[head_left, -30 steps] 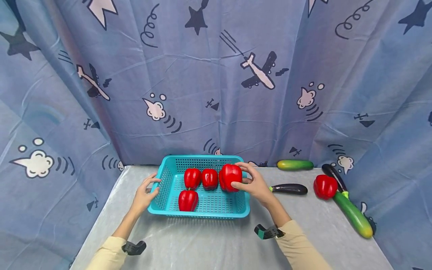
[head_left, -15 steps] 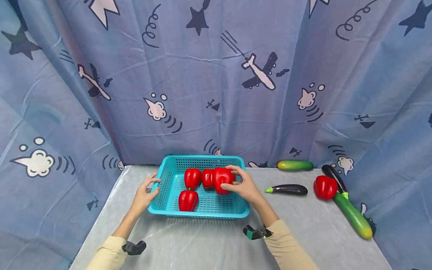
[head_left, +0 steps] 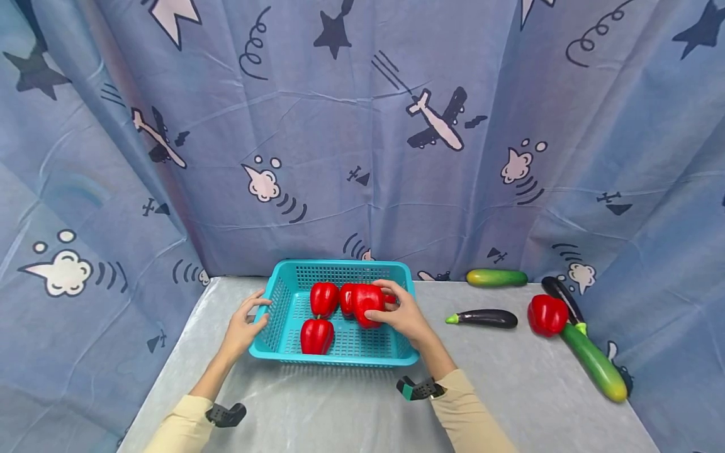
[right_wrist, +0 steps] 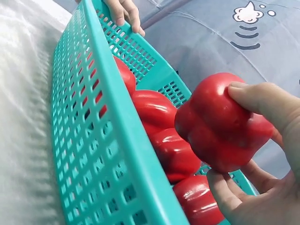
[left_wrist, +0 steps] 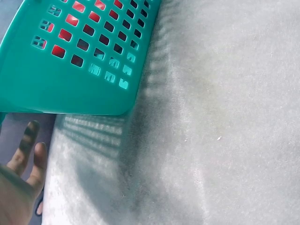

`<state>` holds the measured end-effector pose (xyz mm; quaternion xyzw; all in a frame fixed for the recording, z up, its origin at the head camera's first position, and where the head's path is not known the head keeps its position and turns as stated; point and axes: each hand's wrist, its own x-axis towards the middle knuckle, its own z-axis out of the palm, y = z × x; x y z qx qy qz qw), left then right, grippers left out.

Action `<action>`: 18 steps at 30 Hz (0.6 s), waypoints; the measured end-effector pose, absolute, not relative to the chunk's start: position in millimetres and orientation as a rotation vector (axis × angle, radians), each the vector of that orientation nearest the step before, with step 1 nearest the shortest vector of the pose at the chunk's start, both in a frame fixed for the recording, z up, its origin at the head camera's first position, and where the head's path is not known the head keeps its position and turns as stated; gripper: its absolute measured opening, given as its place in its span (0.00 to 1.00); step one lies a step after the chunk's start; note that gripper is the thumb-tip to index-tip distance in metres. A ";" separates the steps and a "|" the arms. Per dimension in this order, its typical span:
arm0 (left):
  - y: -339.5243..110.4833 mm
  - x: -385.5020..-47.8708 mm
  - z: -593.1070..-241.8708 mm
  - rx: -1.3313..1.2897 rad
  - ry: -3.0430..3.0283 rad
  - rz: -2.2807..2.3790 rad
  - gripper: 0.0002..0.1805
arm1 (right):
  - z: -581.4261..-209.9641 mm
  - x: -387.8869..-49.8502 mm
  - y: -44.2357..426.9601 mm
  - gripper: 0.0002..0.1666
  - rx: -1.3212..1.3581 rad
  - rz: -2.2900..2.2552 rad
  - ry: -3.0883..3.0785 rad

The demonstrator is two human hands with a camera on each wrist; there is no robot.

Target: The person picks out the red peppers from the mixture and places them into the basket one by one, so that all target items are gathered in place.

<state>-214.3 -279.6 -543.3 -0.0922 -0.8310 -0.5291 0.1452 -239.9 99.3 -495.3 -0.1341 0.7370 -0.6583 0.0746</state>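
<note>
My right hand (head_left: 404,314) grips a red bell pepper (head_left: 368,307) above the teal basket (head_left: 334,361). In the right wrist view the thumb lies on top of this held bell pepper (right_wrist: 222,122) and other fingers support it beneath. Several more red bell peppers lie in the basket, one at the back left (head_left: 324,298) and another at the front left (head_left: 317,337); the held one and my hand partly cover others. My left hand (head_left: 240,327) rests at the basket's left rim with relaxed fingers. Its lower fingers (left_wrist: 37,164) show straight outside the basket in the left wrist view.
Right of the basket lies an eggplant (head_left: 486,318), with a cucumber-like green vegetable (head_left: 496,277) behind it. Farther right are another red bell pepper (head_left: 547,315), a second eggplant (head_left: 557,292) and a long green vegetable (head_left: 595,365). A patterned curtain (head_left: 362,138) hangs behind the table (head_left: 317,409).
My right hand has carried the held bell pepper left and slightly toward the front, over the basket's middle. My left hand and the basket have stayed in place.
</note>
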 end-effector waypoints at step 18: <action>-280.3 -215.2 -544.6 -0.266 -2.389 -1.520 0.16 | -506.0 -228.9 87.7 0.39 -0.296 -1.964 2.223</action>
